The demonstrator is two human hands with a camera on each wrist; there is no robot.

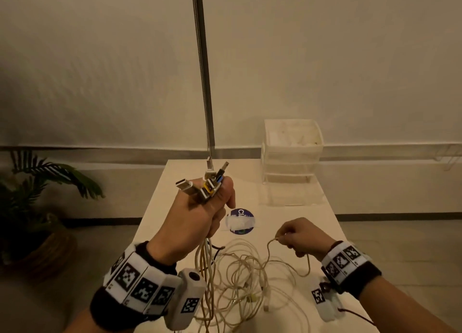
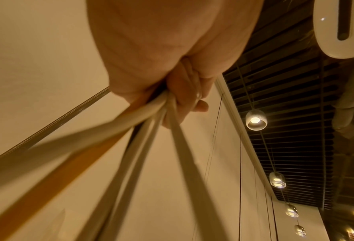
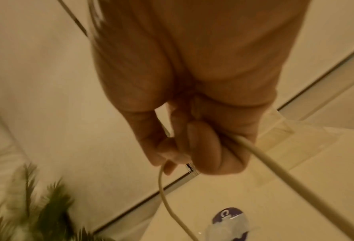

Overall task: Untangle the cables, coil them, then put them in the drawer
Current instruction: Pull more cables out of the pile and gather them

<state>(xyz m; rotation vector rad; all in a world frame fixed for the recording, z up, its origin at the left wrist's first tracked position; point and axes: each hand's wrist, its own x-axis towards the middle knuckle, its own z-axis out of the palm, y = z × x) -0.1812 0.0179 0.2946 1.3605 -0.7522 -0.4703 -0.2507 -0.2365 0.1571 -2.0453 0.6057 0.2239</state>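
Note:
My left hand (image 1: 200,212) is raised above the white table (image 1: 312,222) and grips a bundle of cables (image 2: 143,117) near their ends. Several USB plugs (image 1: 208,182) fan out above its fist. The cables hang down into a loose tangle (image 1: 245,277) on the table. My right hand (image 1: 297,235), lower and to the right, pinches a single pale cable (image 3: 165,195) between thumb and fingers; it runs through the fist and out the other side (image 3: 275,169). A white plastic drawer unit (image 1: 291,152) stands at the table's far right.
A round blue sticker (image 1: 240,221) lies mid-table between the hands and the drawers. A metal pole (image 1: 203,70) rises behind the table's far edge. A potted plant (image 1: 37,207) stands on the floor to the left. A pale wall is behind.

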